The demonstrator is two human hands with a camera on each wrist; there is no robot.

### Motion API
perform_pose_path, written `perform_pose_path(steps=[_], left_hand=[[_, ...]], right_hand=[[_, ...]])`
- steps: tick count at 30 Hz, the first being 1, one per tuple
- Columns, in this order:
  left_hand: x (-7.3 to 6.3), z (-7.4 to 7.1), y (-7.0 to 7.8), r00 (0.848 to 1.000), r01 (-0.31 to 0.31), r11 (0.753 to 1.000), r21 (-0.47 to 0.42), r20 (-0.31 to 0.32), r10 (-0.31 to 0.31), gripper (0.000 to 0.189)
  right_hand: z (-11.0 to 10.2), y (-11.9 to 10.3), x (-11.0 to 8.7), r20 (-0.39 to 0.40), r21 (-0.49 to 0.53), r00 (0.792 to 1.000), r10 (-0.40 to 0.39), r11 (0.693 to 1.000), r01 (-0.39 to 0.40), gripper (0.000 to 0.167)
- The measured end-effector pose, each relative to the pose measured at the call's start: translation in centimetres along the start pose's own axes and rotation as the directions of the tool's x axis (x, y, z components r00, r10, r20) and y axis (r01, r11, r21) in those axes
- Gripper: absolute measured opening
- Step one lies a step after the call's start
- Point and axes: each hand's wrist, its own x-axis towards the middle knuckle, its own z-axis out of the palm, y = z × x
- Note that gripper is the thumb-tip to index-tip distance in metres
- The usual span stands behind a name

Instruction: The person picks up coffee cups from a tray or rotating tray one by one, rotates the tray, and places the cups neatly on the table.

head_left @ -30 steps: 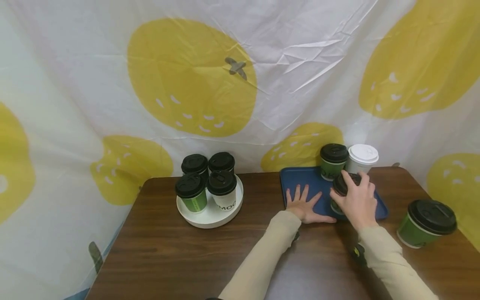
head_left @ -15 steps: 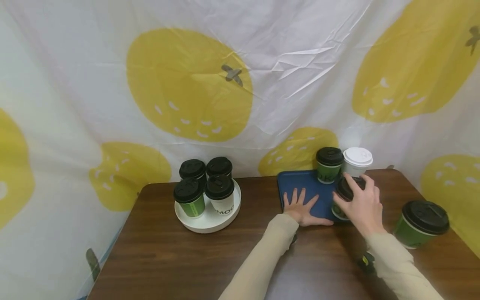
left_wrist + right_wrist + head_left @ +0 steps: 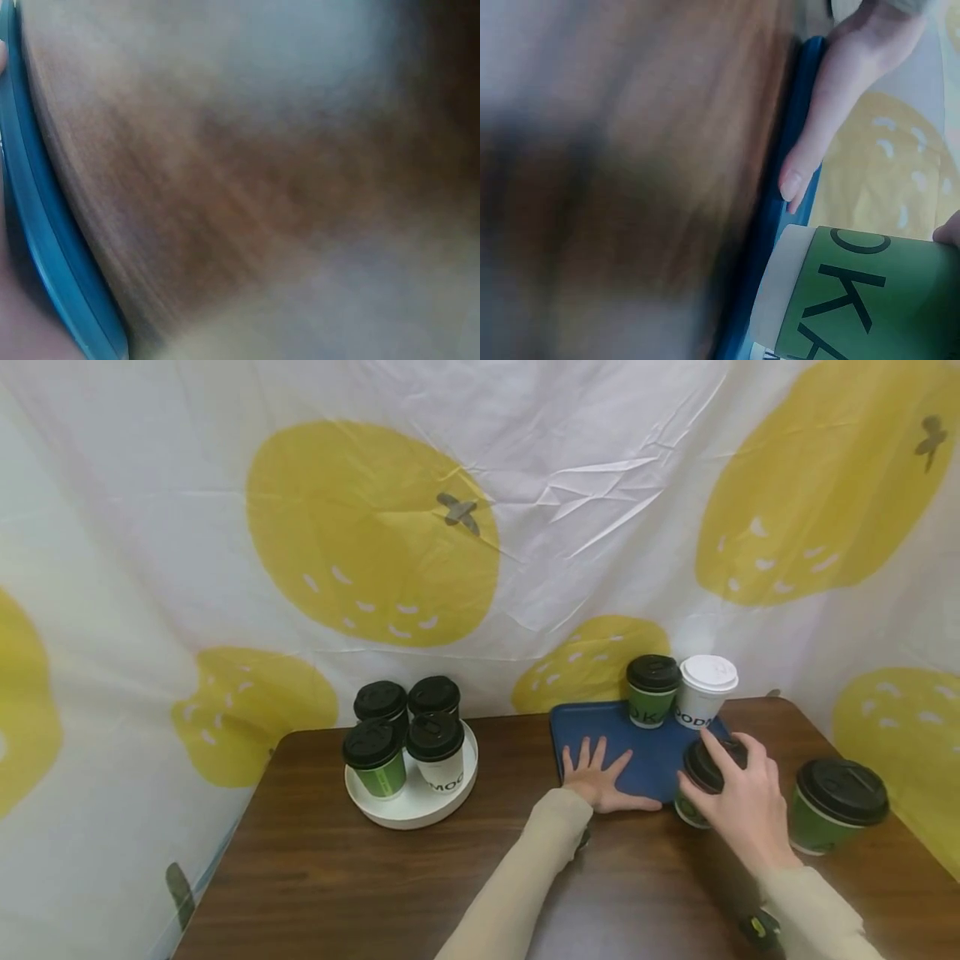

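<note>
Head view: held cup [image 3: 703, 767] farther right

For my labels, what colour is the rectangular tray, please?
The tray is blue, clearest in the head view.

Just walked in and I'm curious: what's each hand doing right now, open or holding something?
Left hand: open, spread at the blue tray.
Right hand: holding a green cup with a black lid.

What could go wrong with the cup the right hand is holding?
The right hand has its grip high on the held cup, by the black lid, so the lid might loosen. The hand could bump the rightmost cup, standing close beside it. The held cup might also catch on the blue tray, whose edge is near its base.
</note>
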Motion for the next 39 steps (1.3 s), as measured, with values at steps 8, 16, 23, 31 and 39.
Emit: perform_pose_path(steps=[8, 16, 23, 31, 39], left_hand=[[-0.4, -0.3, 0.0, 1.000, 0.004, 1.000, -0.006, 0.013, -0.004, 0.100], [-1.1, -0.8, 0.1, 0.999, -0.001, 1.000, -0.014, 0.042, 0.001, 0.100], [-1.5, -1.0, 0.1, 1.000, -0.007, 0.999, -0.038, 0.012, 0.007, 0.099], [-0.2, -0.9, 1.3, 1.000, -0.017, 1.000, -0.008, 0.013, 0.017, 0.101], [-1.0, -1.0, 0.3, 1.000, -0.021, 0.999, -0.036, 0.021, 0.022, 0.101]], right_hand=[[-2.1, 0.6, -2.9, -0.076, 0.008, 0.997, -0.023, 1.000, 0.024, 0.068], [-5.0, 1.6, -5.7, -0.132, -0.037, 0.991, -0.024, 0.999, 0.019, 0.098], [-7.1, 3.8, -7.2, -0.173, -0.097, 0.985, -0.013, 0.995, -0.004, 0.104], [-9.1, 7.3, -8.6, -0.239, -0.148, 0.969, 0.058, 0.984, -0.096, 0.111], [-9.0, 9.9, -9.3, -0.130, -0.211, 0.980, 0.151, 0.961, -0.176, 0.119]])
